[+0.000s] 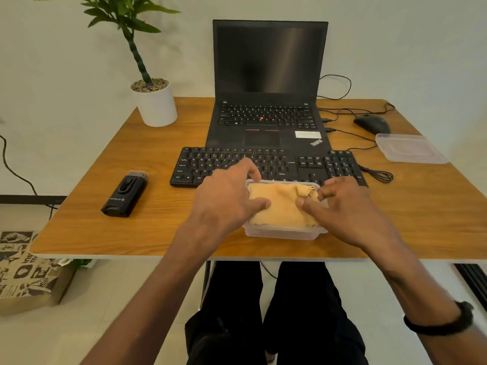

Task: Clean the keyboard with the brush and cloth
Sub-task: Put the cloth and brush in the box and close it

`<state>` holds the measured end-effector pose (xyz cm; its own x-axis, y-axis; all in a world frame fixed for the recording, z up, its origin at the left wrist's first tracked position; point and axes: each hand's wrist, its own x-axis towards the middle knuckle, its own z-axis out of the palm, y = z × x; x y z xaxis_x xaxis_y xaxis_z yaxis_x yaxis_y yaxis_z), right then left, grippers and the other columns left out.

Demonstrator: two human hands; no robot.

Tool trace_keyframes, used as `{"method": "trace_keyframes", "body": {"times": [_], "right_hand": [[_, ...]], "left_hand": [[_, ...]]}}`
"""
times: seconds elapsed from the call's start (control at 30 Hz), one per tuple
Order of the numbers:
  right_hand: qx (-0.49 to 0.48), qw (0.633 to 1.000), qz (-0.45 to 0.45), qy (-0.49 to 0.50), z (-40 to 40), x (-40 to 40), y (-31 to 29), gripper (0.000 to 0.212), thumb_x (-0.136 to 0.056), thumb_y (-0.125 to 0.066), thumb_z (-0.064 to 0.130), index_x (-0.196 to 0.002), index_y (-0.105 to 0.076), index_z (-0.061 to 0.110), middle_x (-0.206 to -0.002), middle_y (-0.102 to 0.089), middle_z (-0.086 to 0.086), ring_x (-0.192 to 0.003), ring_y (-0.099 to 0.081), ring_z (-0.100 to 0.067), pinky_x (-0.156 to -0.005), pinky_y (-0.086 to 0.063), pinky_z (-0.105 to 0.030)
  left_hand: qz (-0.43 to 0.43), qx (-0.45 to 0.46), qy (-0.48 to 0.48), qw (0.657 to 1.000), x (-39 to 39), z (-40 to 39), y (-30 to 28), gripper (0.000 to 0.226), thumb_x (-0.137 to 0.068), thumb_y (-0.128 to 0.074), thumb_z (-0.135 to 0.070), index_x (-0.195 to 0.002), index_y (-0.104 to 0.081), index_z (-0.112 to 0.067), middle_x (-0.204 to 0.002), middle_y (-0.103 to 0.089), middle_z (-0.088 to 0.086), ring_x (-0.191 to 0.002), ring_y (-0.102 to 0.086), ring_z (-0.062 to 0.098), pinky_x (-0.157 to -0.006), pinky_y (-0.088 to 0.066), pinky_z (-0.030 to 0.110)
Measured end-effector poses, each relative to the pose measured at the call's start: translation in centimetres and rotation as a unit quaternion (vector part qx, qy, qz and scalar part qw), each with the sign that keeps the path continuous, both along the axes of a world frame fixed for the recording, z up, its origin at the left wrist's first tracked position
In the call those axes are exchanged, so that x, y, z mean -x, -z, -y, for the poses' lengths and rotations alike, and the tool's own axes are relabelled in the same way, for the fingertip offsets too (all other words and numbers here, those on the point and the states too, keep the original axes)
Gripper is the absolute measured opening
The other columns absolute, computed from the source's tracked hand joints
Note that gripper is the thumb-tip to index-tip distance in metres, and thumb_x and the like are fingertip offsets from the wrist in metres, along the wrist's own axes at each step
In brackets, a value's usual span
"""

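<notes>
A folded yellow cloth [282,208] lies in a clear plastic container [284,233] on the wooden table, just in front of the black keyboard [210,167]. My left hand [226,198] grips the container's left side, fingers curled over its far rim and thumb on the cloth. My right hand [347,212] pinches a raised fold of the cloth at the container's right end between thumb and fingers. The black cleaning brush [125,193], bristles pointing away from me, lies on the table to the left of the keyboard, apart from both hands.
An open black laptop [266,114] stands behind the keyboard. The container's clear lid [411,148] and a black mouse [373,123] with cables lie at the right. A white plant pot [158,106] stands at the back left. The table [105,233] edge is near me.
</notes>
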<state>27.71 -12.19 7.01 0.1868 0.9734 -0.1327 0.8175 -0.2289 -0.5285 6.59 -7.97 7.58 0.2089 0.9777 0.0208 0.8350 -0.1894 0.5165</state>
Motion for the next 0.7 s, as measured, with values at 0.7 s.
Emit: {"method": "trace_keyframes", "body": {"times": [0.7], "right_hand": [[0.069, 0.977, 0.203, -0.019, -1.3, 2.5, 0.6, 0.041, -0.098, -0.057, 0.051, -0.123, -0.072, 0.022, -0.162, -0.026, -0.008, -0.148, -0.014, -0.04, -0.114, -0.031, -0.058]], "left_hand": [[-0.177, 0.014, 0.103, 0.979, -1.4, -1.7, 1.5, 0.033, -0.09, -0.068, -0.057, -0.118, -0.074, -0.04, -0.168, -0.006, -0.001, -0.154, -0.003, 0.032, -0.122, -0.016, 0.056]]}}
